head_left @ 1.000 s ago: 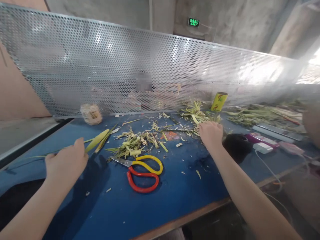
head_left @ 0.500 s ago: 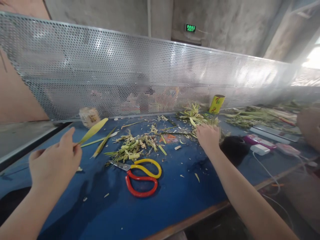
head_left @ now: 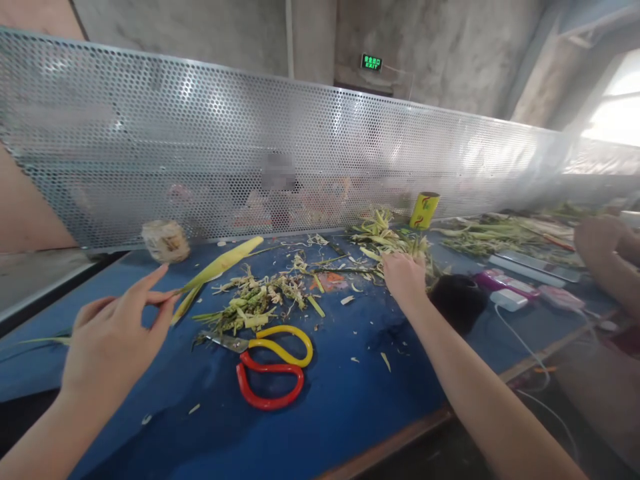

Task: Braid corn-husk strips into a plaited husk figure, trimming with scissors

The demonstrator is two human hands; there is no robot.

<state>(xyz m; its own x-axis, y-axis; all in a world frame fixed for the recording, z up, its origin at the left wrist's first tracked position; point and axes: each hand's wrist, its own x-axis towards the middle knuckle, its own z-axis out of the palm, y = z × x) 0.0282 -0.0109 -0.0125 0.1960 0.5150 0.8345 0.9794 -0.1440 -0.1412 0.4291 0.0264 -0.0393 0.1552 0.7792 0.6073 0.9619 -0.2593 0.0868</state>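
Note:
My left hand (head_left: 113,337) pinches the narrow end of a long yellow-green leaf (head_left: 220,263) between thumb and fingers, its broad blade pointing away to the right. My right hand (head_left: 404,280) is curled at the near edge of a heap of pale green plant strips (head_left: 377,230); its fingertips are hidden, so what it grips cannot be made out. Between the hands lies a loose pile of plant scraps (head_left: 257,300). Just in front of it rest scissors (head_left: 275,367) with one yellow and one red handle, blades toward the left.
A wrapped roll (head_left: 166,241) and a yellow tube (head_left: 425,210) stand near the perforated metal screen (head_left: 310,153). Right of my right hand are a black cone of thread (head_left: 457,301), a white charger with cable (head_left: 509,300) and another person's hand (head_left: 600,240). Small trimmings dot the blue table (head_left: 345,393).
My left hand has moved slightly right with the leaf, which now lies lower and reaches farther right. My right hand stays at the heap. The view has shifted slightly.

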